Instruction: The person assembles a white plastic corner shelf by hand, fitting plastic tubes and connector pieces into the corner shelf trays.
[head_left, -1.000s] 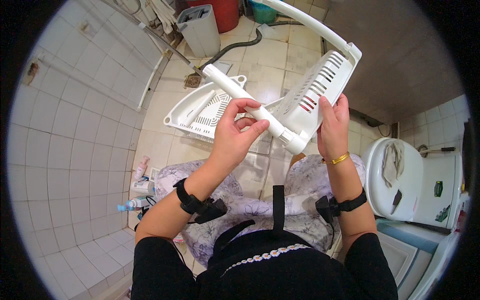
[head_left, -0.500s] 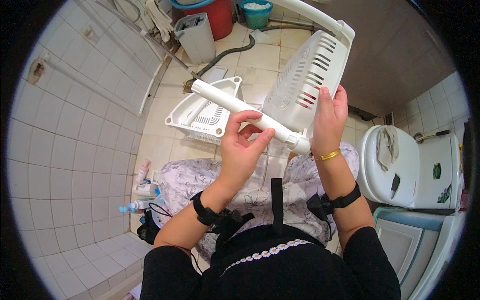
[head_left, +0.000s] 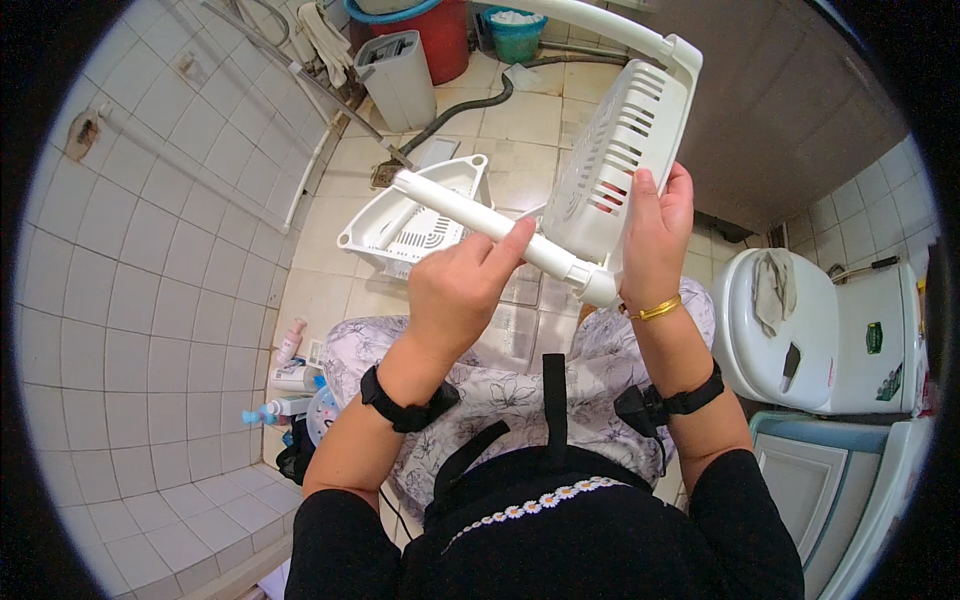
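Note:
A white slotted shelf basket is held up on its side in front of me. White tubes stick out from its corners, and the near tube slants toward the upper left. My left hand is closed round the middle of this tube, back of the hand up, its index finger lying along the tube. My right hand grips the basket's near right edge, thumb on the slotted wall; some of its fingers are hidden behind the edge. Beyond my left hand, a second white basket rests on the tiled floor.
A grey bin, a red bucket and a teal tub stand at the back, beside a dark hose. The toilet is on the right. Several bottles stand by the left tiled wall.
My left hand has turned from a loose thumb-and-finger hold to a back-up grip round the tube. My right hand stays on the basket, which has barely moved.

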